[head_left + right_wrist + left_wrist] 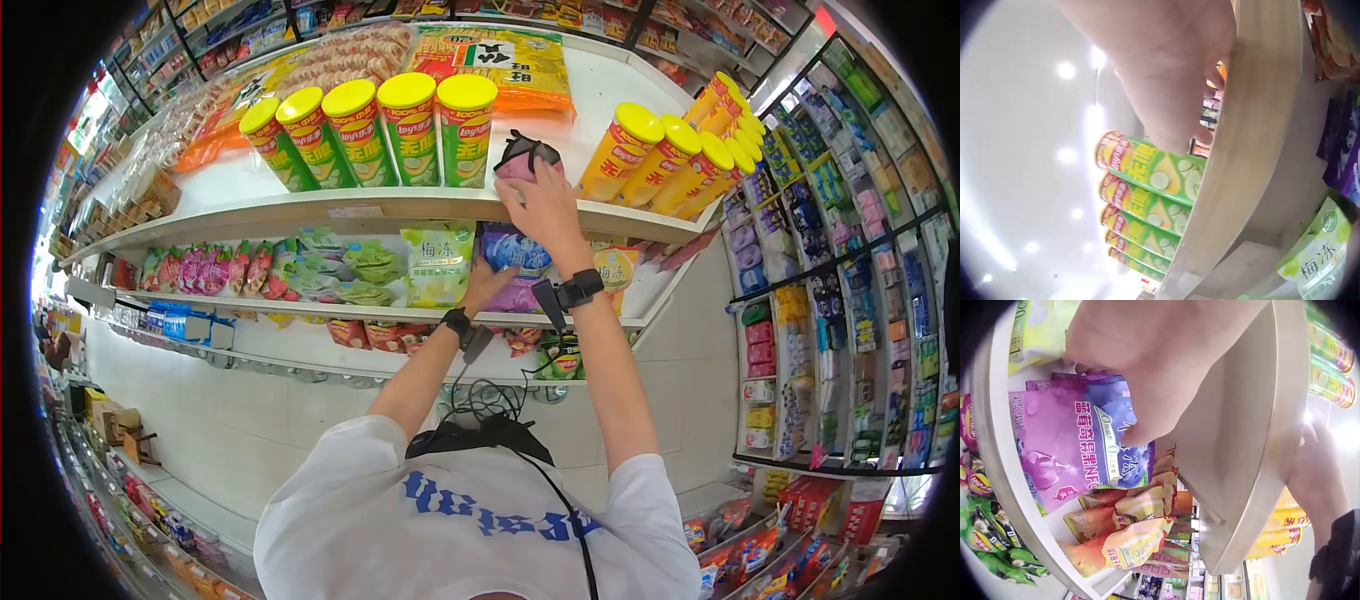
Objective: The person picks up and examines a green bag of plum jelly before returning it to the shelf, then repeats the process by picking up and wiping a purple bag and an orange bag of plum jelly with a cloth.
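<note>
In the head view, my left hand (487,287) grips a purple and blue jelly bag (513,255) standing on the middle shelf. The left wrist view shows the thumb bent over the front of this jelly bag (1063,440), with the other fingers behind its top edge. My right hand (545,210) rests at the front edge of the top shelf, its fingers lying on a small pink and black item (518,162). From the right wrist view, the board hides this item; the thumb and fingertips of the right hand (1160,69) show above the edge.
Green chip canisters (410,130) stand left of the right hand, yellow ones (625,155) to the right. A green jelly bag (437,265) neighbours the purple one; orange bags (1129,540) are on its other side. The top shelf board (1272,437) overhangs the left hand. Cables (490,400) hang between the arms.
</note>
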### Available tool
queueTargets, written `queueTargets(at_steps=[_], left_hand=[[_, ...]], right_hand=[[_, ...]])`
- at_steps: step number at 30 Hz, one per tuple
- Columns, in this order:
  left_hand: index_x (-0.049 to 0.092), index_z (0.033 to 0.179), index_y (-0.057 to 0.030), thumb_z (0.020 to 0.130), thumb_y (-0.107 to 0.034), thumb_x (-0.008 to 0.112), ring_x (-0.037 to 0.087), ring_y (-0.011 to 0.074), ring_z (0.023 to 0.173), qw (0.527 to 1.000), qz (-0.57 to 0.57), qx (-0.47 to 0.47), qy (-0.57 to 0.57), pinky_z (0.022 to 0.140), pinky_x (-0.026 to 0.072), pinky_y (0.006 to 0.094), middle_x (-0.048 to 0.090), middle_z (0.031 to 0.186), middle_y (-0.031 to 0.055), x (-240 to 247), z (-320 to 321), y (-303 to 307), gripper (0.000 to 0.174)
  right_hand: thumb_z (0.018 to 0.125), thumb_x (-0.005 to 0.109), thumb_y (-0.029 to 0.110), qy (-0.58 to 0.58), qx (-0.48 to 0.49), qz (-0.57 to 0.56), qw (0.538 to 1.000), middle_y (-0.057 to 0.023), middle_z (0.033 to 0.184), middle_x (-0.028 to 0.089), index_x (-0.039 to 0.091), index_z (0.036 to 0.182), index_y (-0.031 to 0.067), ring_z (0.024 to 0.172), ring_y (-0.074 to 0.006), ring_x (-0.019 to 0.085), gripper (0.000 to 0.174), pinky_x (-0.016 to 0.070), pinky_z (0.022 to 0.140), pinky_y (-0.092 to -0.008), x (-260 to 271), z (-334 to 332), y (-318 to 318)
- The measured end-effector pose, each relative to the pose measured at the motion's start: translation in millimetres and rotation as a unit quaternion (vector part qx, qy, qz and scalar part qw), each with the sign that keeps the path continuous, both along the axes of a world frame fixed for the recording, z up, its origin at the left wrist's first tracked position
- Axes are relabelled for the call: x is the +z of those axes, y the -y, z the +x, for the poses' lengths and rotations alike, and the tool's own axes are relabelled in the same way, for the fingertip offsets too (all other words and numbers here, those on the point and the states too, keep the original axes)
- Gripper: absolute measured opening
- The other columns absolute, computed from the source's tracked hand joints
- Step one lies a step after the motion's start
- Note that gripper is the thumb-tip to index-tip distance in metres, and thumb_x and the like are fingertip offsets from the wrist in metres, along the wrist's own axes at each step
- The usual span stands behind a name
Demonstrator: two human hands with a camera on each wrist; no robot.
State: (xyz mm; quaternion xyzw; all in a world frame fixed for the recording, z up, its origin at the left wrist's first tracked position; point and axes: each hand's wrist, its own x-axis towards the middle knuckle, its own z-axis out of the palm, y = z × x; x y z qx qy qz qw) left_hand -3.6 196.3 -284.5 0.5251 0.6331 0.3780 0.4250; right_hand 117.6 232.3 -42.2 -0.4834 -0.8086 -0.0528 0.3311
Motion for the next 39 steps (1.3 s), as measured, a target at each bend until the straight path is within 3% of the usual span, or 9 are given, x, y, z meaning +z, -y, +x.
queueTargets(at_steps=[4, 10, 14, 16, 22, 25, 29, 34, 39], left_hand=[[0.041, 0.132, 0.0218, 0.086, -0.059, 0.067, 0.046, 0.0386, 0.134, 0.98, 0.028, 0.014, 0.197, 0.113, 0.0344, 0.0408, 0.048, 0.138, 0.036, 65, 5, 14, 0.097], [0.028, 0.146, 0.0192, 0.092, -0.076, 0.037, 0.034, 0.0437, 0.143, 0.99, -0.041, 0.09, 0.103, 0.119, 0.0224, 0.0388, 0.037, 0.148, 0.0382, 20, 10, -17, 0.11], [0.023, 0.148, 0.0182, 0.094, -0.073, 0.039, 0.032, 0.0431, 0.144, 0.989, -0.048, 0.114, 0.076, 0.119, 0.0224, 0.0391, 0.033, 0.151, 0.0359, -3, 14, -29, 0.107], [0.023, 0.148, 0.0181, 0.094, -0.073, 0.04, 0.033, 0.0419, 0.143, 0.987, -0.046, 0.082, 0.128, 0.119, 0.0227, 0.0385, 0.035, 0.151, 0.0348, 1, 11, -29, 0.107], [0.029, 0.145, 0.0177, 0.093, -0.071, 0.042, 0.038, 0.0394, 0.141, 0.988, -0.037, 0.051, 0.143, 0.116, 0.0278, 0.0376, 0.04, 0.149, 0.0326, -6, 11, -40, 0.104], [0.035, 0.14, 0.0171, 0.091, -0.06, 0.058, 0.042, 0.0415, 0.137, 0.983, -0.102, 0.081, 0.133, 0.113, 0.033, 0.0393, 0.044, 0.144, 0.0337, -4, 11, -33, 0.094], [0.04, 0.133, 0.017, 0.083, -0.039, 0.074, 0.052, 0.0435, 0.126, 0.996, 0.078, -0.038, 0.031, 0.109, 0.0387, 0.042, 0.053, 0.132, 0.0341, -27, 13, -14, 0.083], [0.046, 0.132, 0.0132, 0.086, -0.036, 0.074, 0.06, 0.0381, 0.117, 0.983, 0.143, -0.106, 0.045, 0.101, 0.0465, 0.0398, 0.058, 0.127, 0.0287, 61, -1, 40, 0.073], [0.049, 0.137, 0.0081, 0.096, -0.041, 0.066, 0.062, 0.027, 0.113, 0.931, -0.017, -0.342, 0.125, 0.096, 0.0495, 0.0351, 0.064, 0.123, 0.0196, 206, -16, 126, 0.067]], right_hand=[[0.092, 0.063, 0.027, -0.022, -0.024, -0.163, 0.986, -0.0216, 0.124, 0.062, 0.071, 0.109, 0.0018, 0.114, -0.0381, 0.059, 0.031, 0.0453, 0.096, -0.0456, 14, -4, -3], [0.083, 0.071, 0.002, -0.262, 0.028, 0.101, 0.959, -0.0179, 0.107, 0.063, 0.063, 0.105, -0.0017, 0.099, -0.0358, 0.061, 0.024, 0.047, 0.093, -0.0392, 43, 22, 84], [0.081, 0.076, -0.002, -0.389, 0.022, -0.041, 0.92, -0.0108, 0.104, 0.061, 0.057, 0.103, 0.0027, 0.098, -0.0208, 0.06, 0.029, 0.0467, 0.09, -0.0324, 6, 71, 179], [0.085, 0.074, 0.0, -0.467, -0.018, -0.158, 0.87, -0.008, 0.105, 0.06, 0.054, 0.118, 0.0017, 0.099, -0.0161, 0.059, 0.038, 0.0471, 0.09, -0.0293, -14, 95, 216], [0.091, 0.07, 0.007, -0.619, -0.151, -0.257, 0.727, -0.0172, 0.133, 0.055, 0.038, 0.148, -0.0015, 0.122, -0.0236, 0.056, 0.066, 0.0472, 0.102, -0.0353, -63, 157, 282], [0.089, 0.074, 0.013, -0.666, -0.178, -0.277, 0.669, -0.0172, 0.137, 0.053, 0.036, 0.148, -0.0046, 0.121, -0.023, 0.057, 0.072, 0.0467, 0.102, -0.0341, -70, 172, 298], [0.091, 0.073, 0.012, -0.667, -0.201, -0.255, 0.671, -0.017, 0.137, 0.053, 0.036, 0.148, -0.006, 0.121, -0.0221, 0.057, 0.07, 0.0474, 0.101, -0.0341, -66, 162, 309], [0.093, 0.069, 0.011, -0.648, -0.146, -0.257, 0.702, -0.0162, 0.138, 0.052, 0.036, 0.148, -0.0037, 0.122, -0.021, 0.056, 0.066, 0.0468, 0.102, -0.033, -44, 131, 314], [0.095, 0.066, 0.008, -0.591, -0.092, -0.243, 0.764, -0.0137, 0.136, 0.055, 0.039, 0.147, -0.0019, 0.122, -0.019, 0.056, 0.06, 0.0471, 0.101, -0.0315, -12, 87, 320]])
